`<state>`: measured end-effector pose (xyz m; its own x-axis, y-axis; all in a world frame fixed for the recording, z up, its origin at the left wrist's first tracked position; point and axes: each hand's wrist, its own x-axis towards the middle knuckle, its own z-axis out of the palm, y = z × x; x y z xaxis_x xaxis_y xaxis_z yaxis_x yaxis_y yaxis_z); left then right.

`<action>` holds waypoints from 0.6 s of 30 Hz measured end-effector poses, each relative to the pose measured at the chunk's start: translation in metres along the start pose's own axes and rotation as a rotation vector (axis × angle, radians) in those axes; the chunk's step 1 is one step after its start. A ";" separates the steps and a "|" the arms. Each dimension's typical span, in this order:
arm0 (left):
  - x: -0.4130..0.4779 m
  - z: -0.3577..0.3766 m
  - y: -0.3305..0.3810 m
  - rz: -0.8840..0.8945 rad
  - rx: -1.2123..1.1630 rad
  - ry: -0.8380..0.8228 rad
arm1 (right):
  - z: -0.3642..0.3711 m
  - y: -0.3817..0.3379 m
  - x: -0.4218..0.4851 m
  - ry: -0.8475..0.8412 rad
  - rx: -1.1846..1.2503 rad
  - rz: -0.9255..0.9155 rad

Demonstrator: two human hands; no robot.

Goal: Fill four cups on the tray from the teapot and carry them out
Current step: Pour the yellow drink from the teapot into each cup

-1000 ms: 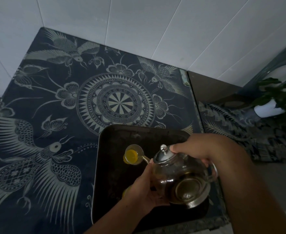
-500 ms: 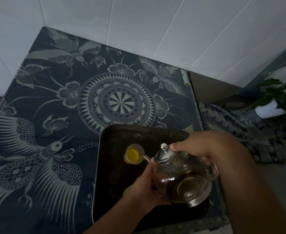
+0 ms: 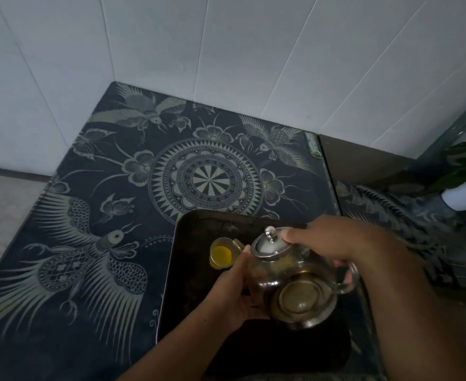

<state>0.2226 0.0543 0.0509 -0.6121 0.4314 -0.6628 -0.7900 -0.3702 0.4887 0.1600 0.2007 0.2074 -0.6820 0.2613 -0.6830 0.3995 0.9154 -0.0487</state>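
Tilting toward the far-left, the glass teapot (image 3: 295, 281) hangs over the dark tray (image 3: 187, 270), its spout end near 1 small glass cup (image 3: 220, 253) that holds yellow liquid and stands on the tray's left half. The right hand (image 3: 336, 246) is closed through the handle, with the thumb pressed on the metal lid (image 3: 271, 244). The left hand (image 3: 234, 292) cups the pot's left side, fingers curled against the glass. Other cups cannot be made out. The tray sits on a dark patterned table (image 3: 116, 215) beside white tiled walls (image 3: 226, 64); a potted plant (image 3: 465, 171) stands at the right.
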 end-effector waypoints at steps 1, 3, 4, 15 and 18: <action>-0.006 0.001 0.003 0.023 0.024 0.025 | 0.001 0.004 -0.004 0.016 0.006 -0.035; -0.019 0.004 0.009 0.077 0.068 0.089 | 0.005 0.012 -0.013 0.043 0.035 -0.097; -0.024 0.004 0.013 0.101 0.091 0.109 | 0.009 0.016 -0.016 0.056 0.059 -0.135; -0.099 -0.012 0.026 0.423 0.261 0.427 | 0.064 0.026 -0.045 0.127 0.426 -0.572; -0.118 -0.030 0.027 0.463 0.303 0.508 | 0.086 0.011 -0.053 0.135 0.472 -0.636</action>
<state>0.2747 -0.0307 0.1249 -0.8512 -0.1731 -0.4955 -0.4751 -0.1472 0.8676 0.2537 0.1709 0.1807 -0.9223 -0.2039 -0.3283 0.1062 0.6831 -0.7225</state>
